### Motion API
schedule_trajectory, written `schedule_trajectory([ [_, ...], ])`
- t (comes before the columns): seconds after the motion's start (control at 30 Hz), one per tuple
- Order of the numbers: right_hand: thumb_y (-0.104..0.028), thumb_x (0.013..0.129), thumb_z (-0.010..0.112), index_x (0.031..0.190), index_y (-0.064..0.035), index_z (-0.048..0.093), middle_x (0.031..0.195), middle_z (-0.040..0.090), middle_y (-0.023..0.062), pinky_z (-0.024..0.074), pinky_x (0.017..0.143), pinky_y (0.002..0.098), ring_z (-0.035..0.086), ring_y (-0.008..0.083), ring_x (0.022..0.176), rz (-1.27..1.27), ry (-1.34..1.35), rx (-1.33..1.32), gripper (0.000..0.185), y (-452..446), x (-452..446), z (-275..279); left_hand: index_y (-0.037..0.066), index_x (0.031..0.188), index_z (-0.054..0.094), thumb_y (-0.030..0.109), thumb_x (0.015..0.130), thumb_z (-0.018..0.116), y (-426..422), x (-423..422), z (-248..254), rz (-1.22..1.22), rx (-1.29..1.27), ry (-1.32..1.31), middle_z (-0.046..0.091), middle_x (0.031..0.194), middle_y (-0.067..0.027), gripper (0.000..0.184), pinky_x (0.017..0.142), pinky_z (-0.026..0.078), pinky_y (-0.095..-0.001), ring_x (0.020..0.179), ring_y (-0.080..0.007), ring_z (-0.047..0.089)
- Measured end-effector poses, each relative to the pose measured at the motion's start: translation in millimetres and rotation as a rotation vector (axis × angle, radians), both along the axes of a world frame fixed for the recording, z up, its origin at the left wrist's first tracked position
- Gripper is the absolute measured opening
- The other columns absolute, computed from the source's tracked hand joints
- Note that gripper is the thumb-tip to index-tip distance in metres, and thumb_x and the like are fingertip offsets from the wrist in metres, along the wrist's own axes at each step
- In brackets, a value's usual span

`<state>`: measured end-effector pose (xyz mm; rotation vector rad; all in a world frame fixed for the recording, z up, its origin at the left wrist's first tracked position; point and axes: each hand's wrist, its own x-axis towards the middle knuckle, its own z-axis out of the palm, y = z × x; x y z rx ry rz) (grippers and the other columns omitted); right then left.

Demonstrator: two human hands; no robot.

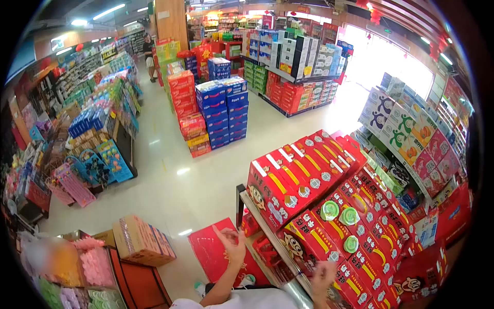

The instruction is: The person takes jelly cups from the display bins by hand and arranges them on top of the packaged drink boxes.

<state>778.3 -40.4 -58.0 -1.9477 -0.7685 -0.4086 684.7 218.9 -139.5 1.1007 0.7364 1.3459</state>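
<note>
My left hand (231,244) is raised over a red mat (208,255) on the floor, its fingers apart and holding nothing. My right hand (323,278) is at the front of the stacked red milk boxes (314,239); its fingers look bent and blurred, and whether it touches a box cannot be made out. Three round green-lidded items (330,210) lie on top of the red boxes, beyond my right hand. A metal-framed shelf (275,250) holds the boxes.
A cardboard box (141,240) stands left of the mat, beside a bin of pink and orange goods (96,265). Blue cartons (220,116) are stacked on the floor ahead. Display racks line the left, and a person (149,56) stands in the far aisle.
</note>
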Motion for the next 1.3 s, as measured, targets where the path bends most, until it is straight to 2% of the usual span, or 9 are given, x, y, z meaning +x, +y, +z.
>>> schedule_trajectory([
  [0.1,0.0,0.08,0.063,0.08,-0.0006,0.063,0.079,0.064,0.0119,0.0469,0.066,0.0334,0.061,0.0258,0.075,0.24,0.14,0.02,0.001,41.8,-46.0,-36.2,0.006,0.15,-0.011,-0.003,0.081,0.061,11.2,-18.0,-15.9,0.28,0.205,0.238,0.038,0.102,-0.0037,0.1,0.079,0.042,-0.0248,0.082,-0.0141,0.042],
  [0.3,0.001,0.082,0.062,0.088,0.0019,0.067,0.081,0.065,0.014,0.0484,0.066,0.0327,0.062,0.0262,0.074,0.464,0.261,-0.042,0.008,74.7,-83.9,-45.9,0.004,0.15,-0.007,0.009,0.095,0.046,116.9,-136.1,-95.4,0.823,-0.155,0.572,0.037,0.119,-0.0099,0.076,0.095,0.038,-0.0341,0.102,-0.02,0.043],
  [0.43,0.0,0.084,0.06,0.091,0.0023,0.067,0.084,0.065,0.0153,0.0489,0.071,0.0342,0.062,0.0293,0.078,0.527,0.265,-0.109,0.01,96.1,-80.2,-53.0,-0.001,0.145,0.019,0.016,0.1,0.034,137.2,-164.6,-42.7,1.086,-0.027,-0.152,0.042,0.129,-0.0106,0.05,0.091,0.043,-0.0345,0.109,-0.02,0.047],
  [0.53,-0.001,0.086,0.058,0.093,0.0028,0.066,0.085,0.064,0.0159,0.049,0.074,0.0347,0.062,0.0292,0.08,0.607,0.311,-0.145,0.012,122.9,-80.0,-45.8,-0.002,0.106,0.049,0.02,0.095,0.054,101.3,-119.3,-55.9,0.578,0.009,0.408,0.048,0.103,-0.0089,0.025,0.08,0.044,-0.0319,0.094,-0.0209,0.049],
  [0.57,-0.001,0.086,0.057,0.094,0.0032,0.065,0.087,0.064,0.016,0.049,0.074,0.0345,0.062,0.0287,0.081,0.619,0.335,-0.147,0.012,134.1,-83.2,-43.2,-0.001,0.106,0.052,0.019,0.092,0.06,73.2,-109.6,-0.5,0.164,-0.046,0.451,0.049,0.097,-0.0104,0.026,0.08,0.043,-0.0355,0.092,-0.022,0.049],
  [0.7,-0.006,0.087,0.056,0.123,0.0013,0.049,0.103,0.061,0.0197,0.0494,0.078,0.0367,0.063,0.0294,0.093,0.746,0.617,-0.176,0.037,173.6,-89.8,-61.0,0.003,0.123,0.055,0.021,0.092,0.058,12.5,-91.8,6.9,-0.318,0.489,0.472,0.054,0.115,-0.0161,0.035,0.096,0.041,-0.0376,0.111,-0.0319,0.05],
  [0.77,-0.012,0.085,0.063,0.129,0.0027,0.041,0.108,0.06,0.016,0.05,0.08,0.0346,0.062,0.0238,0.097,0.744,0.352,-0.291,0.051,187.4,-89.6,-78.4,0.002,0.129,0.05,0.026,0.097,0.05,-9.6,-91.2,-18.0,-0.391,0.32,0.335,0.049,0.126,-0.0194,0.04,0.104,0.036,-0.0403,0.12,-0.0332,0.046],
  [0.93,-0.008,0.092,0.053,0.142,0.0033,0.031,0.128,0.052,0.021,0.0428,0.098,0.0354,0.052,0.0274,0.119,0.892,0.608,-0.249,0.055,203.8,-122.6,-85.2,-0.004,0.143,0.031,0.033,0.101,0.043,-7.9,-115.3,-42.3,-0.362,0.166,0.388,0.04,0.139,-0.0225,0.057,0.107,0.033,-0.0349,0.128,-0.0318,0.042],
  [1.3,-0.001,0.094,0.047,0.148,-0.0002,0.018,0.132,0.048,0.0148,0.0431,0.099,0.0331,0.051,0.022,0.118,1.367,1.14,-0.53,0.062,275.2,-250.2,-172.0,-0.003,0.13,0.05,0.031,0.098,0.048,15.0,-270.7,-86.1,0.097,-0.22,0.34,0.057,0.124,-0.0228,0.046,0.092,0.047,-0.034,0.107,-0.0283,0.06],
])
